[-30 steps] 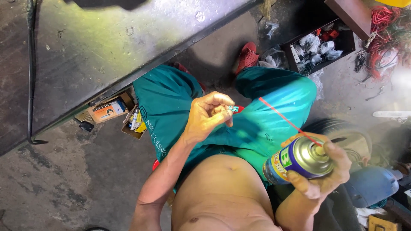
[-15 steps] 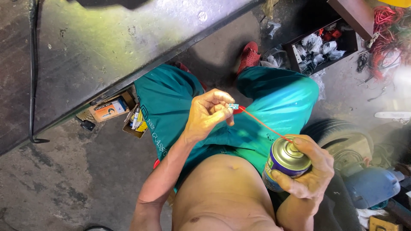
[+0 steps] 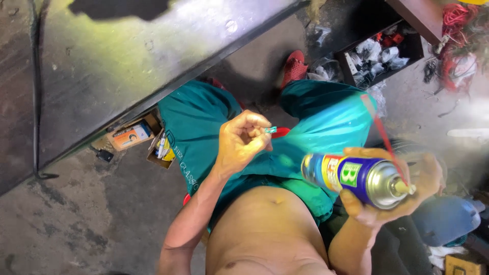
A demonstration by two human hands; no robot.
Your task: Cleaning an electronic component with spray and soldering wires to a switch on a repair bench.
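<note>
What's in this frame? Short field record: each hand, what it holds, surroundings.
left hand: left hand closed in a fist, pinching a small teal part at the fingertips
right hand: right hand wrapped around a blue and yellow spray can
can nozzle: thin red straw attached, angled up
posture: seated, teal shorts
above: metal workbench
floor: cardboard box, red shoe, black bin of parts
</note>
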